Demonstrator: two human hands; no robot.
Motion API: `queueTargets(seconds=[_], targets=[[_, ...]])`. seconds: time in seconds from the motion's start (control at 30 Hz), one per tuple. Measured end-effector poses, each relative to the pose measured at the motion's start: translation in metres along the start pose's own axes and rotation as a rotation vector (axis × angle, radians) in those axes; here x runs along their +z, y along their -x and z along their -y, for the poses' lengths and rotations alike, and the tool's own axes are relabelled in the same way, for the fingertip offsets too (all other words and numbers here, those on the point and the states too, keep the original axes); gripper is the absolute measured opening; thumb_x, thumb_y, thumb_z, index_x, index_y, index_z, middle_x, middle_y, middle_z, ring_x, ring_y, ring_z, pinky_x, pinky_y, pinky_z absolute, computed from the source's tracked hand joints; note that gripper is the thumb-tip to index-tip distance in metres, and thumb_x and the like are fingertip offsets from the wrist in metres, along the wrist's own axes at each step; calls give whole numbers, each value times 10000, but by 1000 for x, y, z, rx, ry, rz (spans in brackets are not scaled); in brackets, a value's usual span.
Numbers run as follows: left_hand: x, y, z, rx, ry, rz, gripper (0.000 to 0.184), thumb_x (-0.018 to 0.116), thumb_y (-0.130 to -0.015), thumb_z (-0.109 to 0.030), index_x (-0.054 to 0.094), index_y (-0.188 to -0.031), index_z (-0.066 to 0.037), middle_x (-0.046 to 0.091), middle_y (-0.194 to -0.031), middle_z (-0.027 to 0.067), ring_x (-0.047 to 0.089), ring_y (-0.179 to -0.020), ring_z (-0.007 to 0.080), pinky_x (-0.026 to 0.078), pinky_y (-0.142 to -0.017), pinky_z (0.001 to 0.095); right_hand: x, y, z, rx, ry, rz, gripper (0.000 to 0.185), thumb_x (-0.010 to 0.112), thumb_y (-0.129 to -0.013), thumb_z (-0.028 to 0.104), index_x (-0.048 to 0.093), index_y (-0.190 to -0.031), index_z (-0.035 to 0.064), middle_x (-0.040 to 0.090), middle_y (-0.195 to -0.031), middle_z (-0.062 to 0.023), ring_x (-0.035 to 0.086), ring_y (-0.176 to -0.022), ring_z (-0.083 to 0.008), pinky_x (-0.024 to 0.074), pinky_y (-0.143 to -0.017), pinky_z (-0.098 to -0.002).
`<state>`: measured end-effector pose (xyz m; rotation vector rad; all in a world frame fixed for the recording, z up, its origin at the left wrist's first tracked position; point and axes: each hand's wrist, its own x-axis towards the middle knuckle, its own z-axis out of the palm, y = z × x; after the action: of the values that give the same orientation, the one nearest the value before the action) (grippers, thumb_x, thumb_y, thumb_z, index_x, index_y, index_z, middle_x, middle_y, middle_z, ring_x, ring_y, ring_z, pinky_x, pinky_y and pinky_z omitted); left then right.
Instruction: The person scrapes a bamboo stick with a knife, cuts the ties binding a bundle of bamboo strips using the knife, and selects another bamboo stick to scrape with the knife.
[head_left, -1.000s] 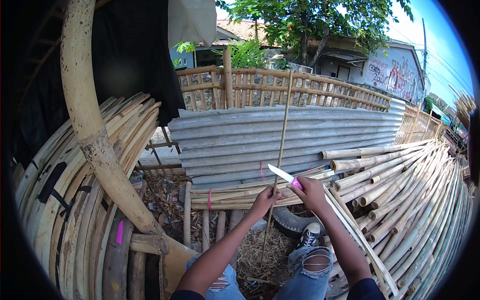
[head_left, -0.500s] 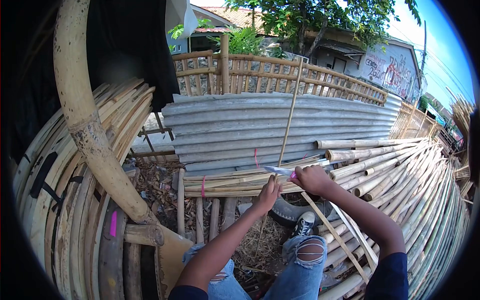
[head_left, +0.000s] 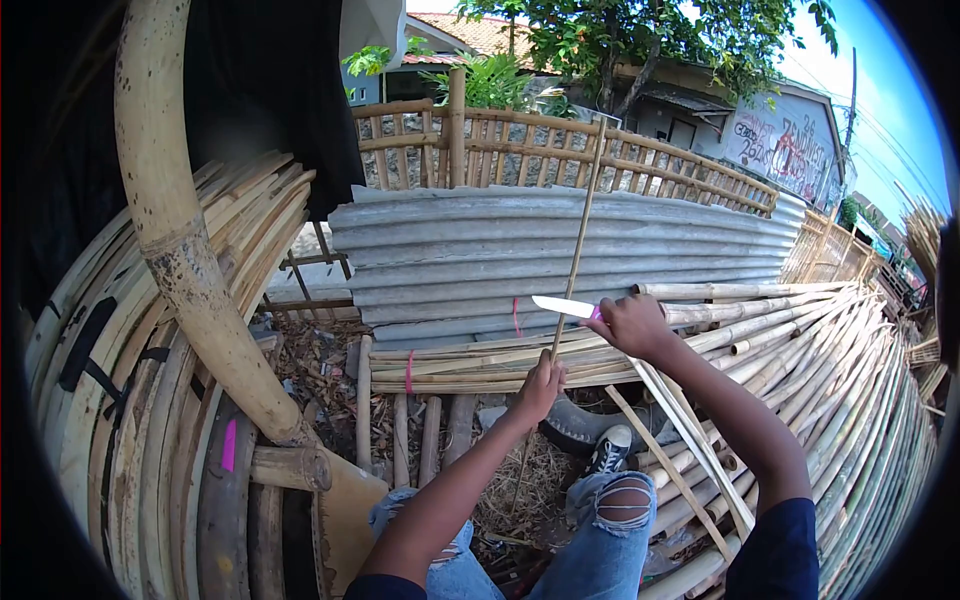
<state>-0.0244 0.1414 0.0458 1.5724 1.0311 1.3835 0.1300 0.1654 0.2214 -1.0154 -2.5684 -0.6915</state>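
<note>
My left hand (head_left: pixel 541 388) is closed around a long, thin bamboo strip (head_left: pixel 580 245) that stands nearly upright, leaning slightly to the right at its top. In my right hand (head_left: pixel 634 326) is a knife (head_left: pixel 562 305) with a pink handle, gripped with the fingers wrapped round it. Its pale blade points left and crosses the strip a little above my left hand. The strip's lower end runs down between my knees, partly hidden by my left hand. Just behind lies a bundle of split bamboo strips (head_left: pixel 470 368) tied with pink cord.
Bamboo poles (head_left: pixel 800 400) are piled on my right. To the left, a thick curved bamboo post (head_left: pixel 165 200) rises before stacked bamboo slats (head_left: pixel 120 440). A corrugated metal sheet (head_left: pixel 450 250) and a bamboo fence (head_left: pixel 520 150) stand ahead. My shoe (head_left: pixel 608 452) is near a dark tyre-like object (head_left: pixel 572 424).
My right hand has risen, and the knife is higher along the strip, its blade showing more broadly. My left hand keeps its hold on the strip. The whole view has shifted slightly.
</note>
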Motion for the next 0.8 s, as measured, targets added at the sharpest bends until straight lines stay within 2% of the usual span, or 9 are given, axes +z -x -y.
queueTargets(seconds=[0.1, 0.17, 0.23, 0.37, 0.5, 0.57, 0.63, 0.7, 0.8], targets=[[-1, 3, 1, 35, -30, 6, 197, 313, -972, -203, 359, -998, -14, 478, -679, 63, 519, -581, 159, 441, -576, 309, 18, 13, 6, -178, 30, 95, 517, 440, -859, 542, 582, -692, 73, 556, -499, -112, 570, -463, -315, 448, -444, -402], [0, 3, 3, -20, -9, -9, 204, 310, -972, -207, 358, -1003, -12, 474, -679, 62, 516, -587, 159, 441, -581, 314, 10, 1, -4, -167, 58, 133, 502, 452, -857, 535, 580, -705, 75, 551, -493, -113, 565, -456, -313, 439, -428, -403], [-3, 1, 4, -14, -12, 1, 201, 314, -972, -208, 358, -1001, -14, 472, -677, 61, 513, -590, 158, 442, -582, 314, -8, -21, -20, 66, 24, -102, 494, 462, -858, 523, 580, -682, 77, 544, -482, -113, 559, -449, -311, 430, -418, -400], [-5, -4, 12, -19, 13, -12, 191, 323, -973, -210, 359, -989, -23, 469, -677, 57, 508, -597, 154, 444, -584, 310, -7, -32, -18, 166, -19, -102, 512, 446, -871, 512, 608, -668, 70, 544, -485, -117, 563, -458, -316, 439, -432, -393], [-5, -7, 19, -23, 29, 4, 179, 319, -973, -202, 357, -981, -28, 471, -685, 59, 516, -607, 155, 450, -590, 309, 7, -17, 3, -158, 86, 173, 544, 424, -869, 537, 613, -688, 61, 564, -517, -133, 580, -484, -331, 459, -456, -415], [-4, -7, 16, 22, -33, 2, 173, 313, -974, -198, 356, -978, -31, 477, -698, 61, 525, -608, 157, 454, -592, 307, -1, -27, -9, -110, 55, 85, 547, 424, -869, 539, 612, -678, 63, 565, -518, -127, 578, -487, -335, 461, -460, -414], [-3, -6, 16, 30, -27, 5, 168, 311, -973, -197, 357, -972, -35, 480, -699, 61, 528, -598, 160, 453, -587, 305, -31, -55, -28, 129, 32, -73, 556, 411, -882, 525, 609, -650, 60, 558, -518, -144, 569, -499, -352, 456, -470, -413], [-2, -7, 23, 49, -59, 18, 209, 316, -960, -193, 354, -1000, 9, 496, -655, 89, 535, -575, 206, 451, -573, 339, -41, -70, -43, 197, 51, -224, 554, 409, -890, 509, 607, -633, 60, 554, -519, -155, 567, -506, -352, 451, -470, -416], [-1, -8, 43, -11, -51, 31, 208, 316, -962, -201, 354, -986, 2, 505, -653, 91, 544, -583, 206, 455, -579, 339, -34, -65, -34, 210, -10, -24, 557, 407, -890, 507, 618, -638, 57, 558, -526, -159, 571, -515, -352, 451, -471, -419]])
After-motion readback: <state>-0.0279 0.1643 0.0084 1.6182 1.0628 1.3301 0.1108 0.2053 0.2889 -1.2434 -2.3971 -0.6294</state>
